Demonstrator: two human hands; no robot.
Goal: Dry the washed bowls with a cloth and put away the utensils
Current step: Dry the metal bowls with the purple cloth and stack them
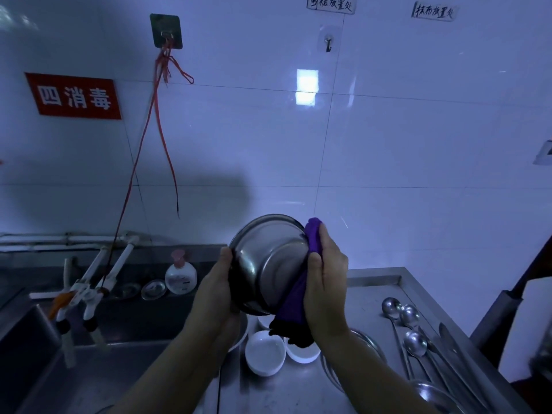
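Observation:
A steel bowl [267, 265] is held up above the counter, tilted on its side with its outer wall toward me. My left hand [216, 286] grips its left rim. My right hand [327, 282] holds a purple cloth [294, 306] and presses it against the bowl's right side; the cloth's dark end hangs down below. Beneath the hands sit white bowls [264, 355] on the steel counter [376, 282]. Several steel ladles and spoons [415, 345] lie in a row at the right.
A sink [98, 380] with white taps [89, 294] lies to the left, and a soap bottle [180, 276] stands on the ledge behind it. A steel plate [370, 342] lies beside the white bowls. Red cords hang from a wall hook [165, 31].

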